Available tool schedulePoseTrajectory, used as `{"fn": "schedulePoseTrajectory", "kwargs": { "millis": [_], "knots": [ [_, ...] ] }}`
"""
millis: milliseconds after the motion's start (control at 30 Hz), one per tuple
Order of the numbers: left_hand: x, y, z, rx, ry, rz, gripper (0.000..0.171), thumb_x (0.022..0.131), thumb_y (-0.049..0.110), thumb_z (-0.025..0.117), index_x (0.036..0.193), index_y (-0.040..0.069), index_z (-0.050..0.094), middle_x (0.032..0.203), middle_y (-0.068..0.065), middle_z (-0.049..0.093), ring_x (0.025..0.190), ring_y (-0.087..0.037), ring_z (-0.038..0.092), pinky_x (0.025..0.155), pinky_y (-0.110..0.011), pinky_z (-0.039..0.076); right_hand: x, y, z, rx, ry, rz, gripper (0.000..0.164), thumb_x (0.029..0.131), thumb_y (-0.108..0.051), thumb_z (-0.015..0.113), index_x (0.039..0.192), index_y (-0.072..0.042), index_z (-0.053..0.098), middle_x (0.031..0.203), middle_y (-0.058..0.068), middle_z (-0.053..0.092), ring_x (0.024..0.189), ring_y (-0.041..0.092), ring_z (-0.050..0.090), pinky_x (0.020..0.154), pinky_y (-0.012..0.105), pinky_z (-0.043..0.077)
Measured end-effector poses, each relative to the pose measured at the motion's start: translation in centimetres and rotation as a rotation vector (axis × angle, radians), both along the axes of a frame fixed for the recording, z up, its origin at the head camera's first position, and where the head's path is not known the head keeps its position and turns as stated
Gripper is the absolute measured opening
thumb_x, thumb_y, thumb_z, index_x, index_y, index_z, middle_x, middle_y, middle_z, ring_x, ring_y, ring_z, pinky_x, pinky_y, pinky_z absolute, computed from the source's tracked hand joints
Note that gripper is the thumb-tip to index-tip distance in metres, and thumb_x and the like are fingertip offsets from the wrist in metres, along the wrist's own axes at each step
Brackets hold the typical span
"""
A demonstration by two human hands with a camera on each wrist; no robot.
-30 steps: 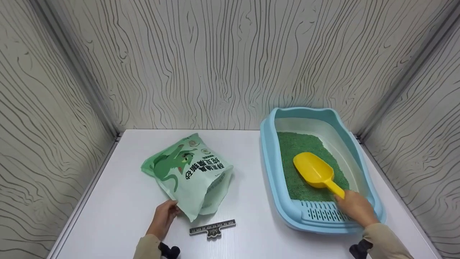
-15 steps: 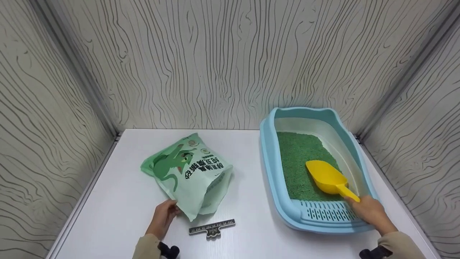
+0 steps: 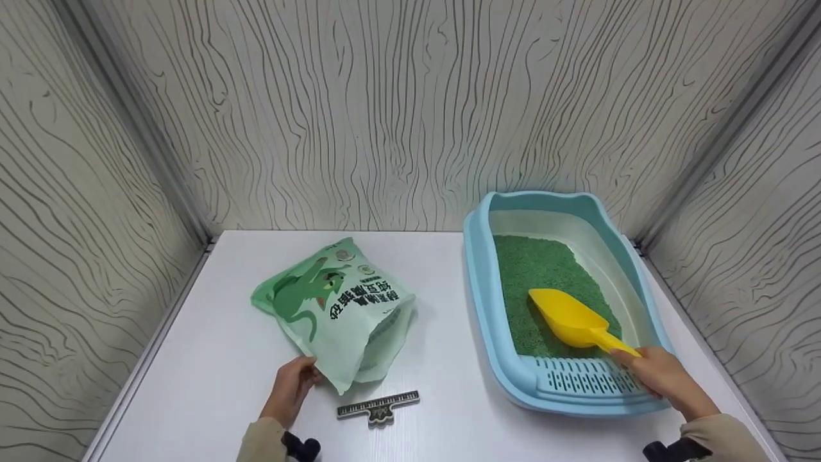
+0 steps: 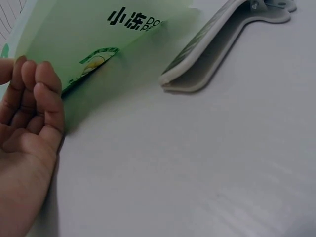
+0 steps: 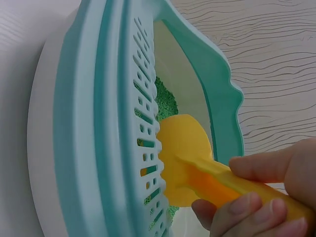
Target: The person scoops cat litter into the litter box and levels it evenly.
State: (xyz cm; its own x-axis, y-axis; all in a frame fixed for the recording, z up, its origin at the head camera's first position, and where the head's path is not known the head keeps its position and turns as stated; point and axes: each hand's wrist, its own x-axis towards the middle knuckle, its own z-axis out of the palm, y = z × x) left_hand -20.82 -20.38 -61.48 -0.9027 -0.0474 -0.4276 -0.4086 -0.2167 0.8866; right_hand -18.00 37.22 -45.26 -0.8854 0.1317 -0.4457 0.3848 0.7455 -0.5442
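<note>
At the left in the head view, a pale green cat litter bag with a cat picture lies on its side, its mouth gaping toward the front. My left hand is at its near edge, thumb and finger pinching the plastic; in the left wrist view the other fingers are curled. At the right, my right hand grips the handle of a yellow litter scoop. The scoop's bowl lies tipped over the green litter in a light blue litter box; the right wrist view shows the thumb along the handle.
A piano-patterned clip lies on the white table in front of the bag. The slotted front ledge of the box lies below the scoop. Wood-grain panels stand around the back and sides.
The right hand first draws the scoop right and toward the front, then shifts its bowl back to the left over the litter. The left hand, bag and clip stay nearly still.
</note>
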Motion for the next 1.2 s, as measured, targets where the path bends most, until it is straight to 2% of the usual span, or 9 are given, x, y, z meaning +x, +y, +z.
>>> {"fn": "schedulePoseTrajectory", "kwargs": {
  "millis": [133,267,567,733,1033,1200],
  "knots": [
    [0.0,-0.1,-0.1,0.000,0.007,-0.006,0.018,0.094,0.022,0.051,0.093,0.006,0.058,0.084,0.002,0.055,0.083,-0.013,0.053,0.078,-0.024,0.050,-0.1,-0.3,-0.2,0.017,0.038,-0.028,0.048,0.095,-0.043,0.047,0.097,0.005,0.053,0.053,-0.005,0.038,0.045,0.009,0.036,0.046,0.023,0.034],
    [0.0,-0.2,-0.1,0.001,0.013,-0.023,0.018,0.095,0.023,0.050,0.093,0.007,0.058,0.085,0.003,0.055,0.083,-0.012,0.053,0.079,-0.024,0.050,-0.3,-0.8,-0.5,0.007,0.065,-0.046,0.053,0.095,-0.045,0.049,0.103,0.007,0.052,0.055,-0.005,0.039,0.046,0.009,0.038,0.047,0.024,0.036],
    [0.1,-0.3,-0.1,0.029,0.031,-0.030,0.018,0.095,0.023,0.052,0.093,0.007,0.058,0.084,0.003,0.055,0.083,-0.011,0.052,0.078,-0.023,0.050,-0.7,-2.4,-0.7,-0.011,0.133,-0.064,0.047,0.098,-0.040,0.046,0.097,0.006,0.051,0.057,-0.004,0.039,0.047,0.010,0.038,0.046,0.025,0.035],
    [0.1,-0.4,0.0,0.006,0.024,-0.042,0.020,0.095,0.025,0.050,0.095,0.007,0.058,0.086,0.003,0.056,0.084,-0.011,0.053,0.079,-0.023,0.051,-0.9,-3.4,-0.5,-0.045,0.155,-0.079,0.046,0.099,-0.041,0.045,0.098,0.004,0.052,0.057,-0.005,0.039,0.048,0.009,0.038,0.046,0.024,0.035],
    [0.0,-0.1,0.1,-0.008,0.008,-0.009,0.019,0.095,0.023,0.050,0.094,0.006,0.059,0.085,0.002,0.056,0.083,-0.012,0.053,0.078,-0.024,0.050,-1.0,-4.9,-0.1,-0.070,0.181,-0.102,0.045,0.099,-0.043,0.043,0.098,0.001,0.052,0.058,-0.005,0.041,0.049,0.009,0.039,0.046,0.025,0.036],
    [0.1,-0.1,0.1,-0.015,-0.002,-0.015,0.020,0.095,0.024,0.050,0.095,0.006,0.058,0.086,0.002,0.055,0.084,-0.013,0.052,0.078,-0.024,0.050,-1.2,-5.5,0.3,-0.086,0.207,-0.121,0.043,0.099,-0.043,0.045,0.097,0.000,0.052,0.060,-0.005,0.042,0.050,0.008,0.040,0.046,0.024,0.038]
  ]
}}
